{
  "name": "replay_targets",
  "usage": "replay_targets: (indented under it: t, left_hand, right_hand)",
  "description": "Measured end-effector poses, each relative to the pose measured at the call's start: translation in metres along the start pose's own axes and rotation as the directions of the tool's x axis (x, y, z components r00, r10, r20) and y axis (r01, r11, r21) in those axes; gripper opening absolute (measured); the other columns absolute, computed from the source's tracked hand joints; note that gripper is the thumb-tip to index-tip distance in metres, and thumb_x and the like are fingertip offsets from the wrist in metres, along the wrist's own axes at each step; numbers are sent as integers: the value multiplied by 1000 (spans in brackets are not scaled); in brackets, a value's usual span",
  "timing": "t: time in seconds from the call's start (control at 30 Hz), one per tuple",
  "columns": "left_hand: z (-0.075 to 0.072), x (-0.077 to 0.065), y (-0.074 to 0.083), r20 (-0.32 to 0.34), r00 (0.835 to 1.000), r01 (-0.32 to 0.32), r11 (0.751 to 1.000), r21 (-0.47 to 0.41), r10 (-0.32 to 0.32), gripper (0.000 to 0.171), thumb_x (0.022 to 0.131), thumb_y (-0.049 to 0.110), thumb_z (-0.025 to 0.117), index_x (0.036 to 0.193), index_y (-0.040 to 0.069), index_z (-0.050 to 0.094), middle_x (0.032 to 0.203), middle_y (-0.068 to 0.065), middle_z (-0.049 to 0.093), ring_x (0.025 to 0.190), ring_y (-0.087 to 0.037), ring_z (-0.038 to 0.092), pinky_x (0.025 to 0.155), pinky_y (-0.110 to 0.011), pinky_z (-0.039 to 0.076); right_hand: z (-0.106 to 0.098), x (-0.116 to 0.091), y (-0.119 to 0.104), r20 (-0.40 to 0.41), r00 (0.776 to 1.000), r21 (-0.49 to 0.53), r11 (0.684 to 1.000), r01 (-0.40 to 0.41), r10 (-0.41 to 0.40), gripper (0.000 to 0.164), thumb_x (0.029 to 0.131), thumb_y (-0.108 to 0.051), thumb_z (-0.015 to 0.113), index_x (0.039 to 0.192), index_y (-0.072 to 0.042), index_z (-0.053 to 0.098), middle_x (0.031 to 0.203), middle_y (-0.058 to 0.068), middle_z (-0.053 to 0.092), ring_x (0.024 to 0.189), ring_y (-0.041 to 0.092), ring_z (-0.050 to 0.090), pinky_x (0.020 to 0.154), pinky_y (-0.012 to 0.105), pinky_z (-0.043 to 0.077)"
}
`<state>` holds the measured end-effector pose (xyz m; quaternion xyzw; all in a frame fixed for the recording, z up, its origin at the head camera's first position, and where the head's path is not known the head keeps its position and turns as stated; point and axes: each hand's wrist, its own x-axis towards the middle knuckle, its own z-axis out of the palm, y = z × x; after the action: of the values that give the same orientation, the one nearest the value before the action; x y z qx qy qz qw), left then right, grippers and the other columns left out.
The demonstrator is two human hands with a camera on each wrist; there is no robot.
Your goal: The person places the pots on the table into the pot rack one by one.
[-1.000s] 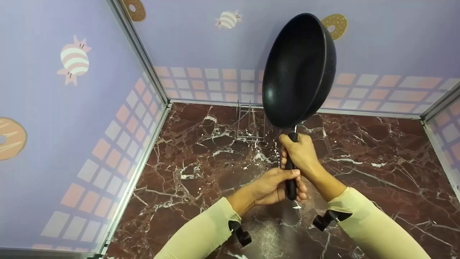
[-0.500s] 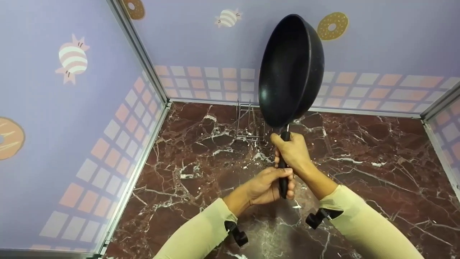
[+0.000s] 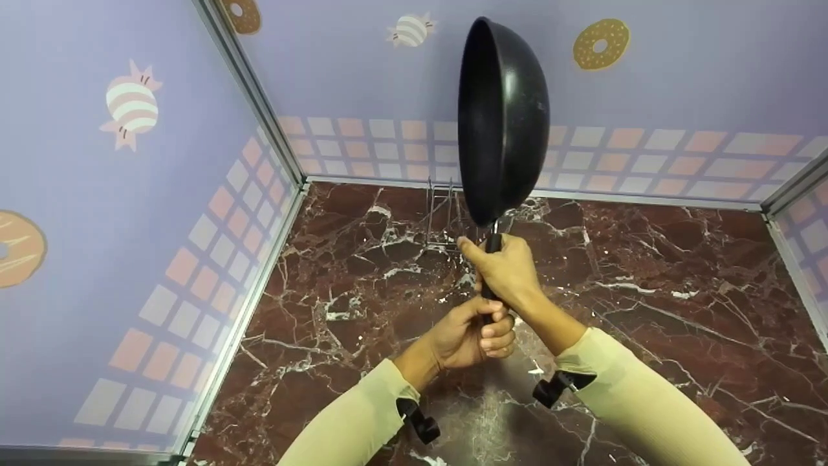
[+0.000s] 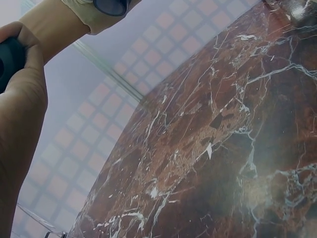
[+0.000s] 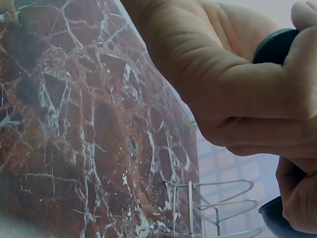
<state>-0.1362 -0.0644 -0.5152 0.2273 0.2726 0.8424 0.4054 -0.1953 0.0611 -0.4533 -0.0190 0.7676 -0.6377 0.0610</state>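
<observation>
Above the dark red marbled table (image 3: pixel 679 272), we hold a black pan (image 3: pixel 527 116) up on its edge, hollow side to the left, our right hand (image 3: pixel 511 268) wrapped round the upper part of its handle (image 3: pixel 493 244) and our left hand (image 3: pixel 469 333) curled round the lower end. Beyond our hands, a wire rack (image 5: pixel 190 208) stands near the patterned back wall (image 3: pixel 711 65), partly hidden behind the pan.
</observation>
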Motion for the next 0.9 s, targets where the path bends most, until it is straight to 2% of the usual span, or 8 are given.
replay_targets:
  t: [0.37,0.53,0.73,0.9]
  left_hand:
    - [-9,-11,7,37,999,-18,999,-43,19,31,103,35,58,76,24,47,67,18,56,54,0,43,58,-17,37]
    - [-14,-16,7,47,999,-18,995,-93,22,26,103,33,58,80,24,52,67,18,56,54,1,43,57,-16,37]
    - [-16,-21,8,10,1000,-5,996,-90,6,24,104,34,58,84,23,54,69,16,59,57,-1,45,58,-17,39]
    - [-17,-26,9,-68,998,5,999,-45,-8,21,103,38,61,89,22,60,74,12,62,64,-4,55,65,-21,45]
  right_hand:
    - [20,3,-6,-38,999,-130,991,26,-31,42,94,-49,86,84,-12,70,47,-2,62,36,12,58,37,23,43]
    - [28,5,-4,-59,998,-146,989,17,-26,42,92,-50,88,79,-14,69,47,-2,62,36,13,58,39,24,45]
    - [33,6,-1,-75,997,-162,987,-13,1,44,91,-51,88,76,-16,66,47,-2,62,37,14,59,39,25,45]
    - [37,8,-1,-77,997,-170,985,-21,8,45,91,-51,87,76,-15,67,47,-1,62,36,14,60,37,26,44]
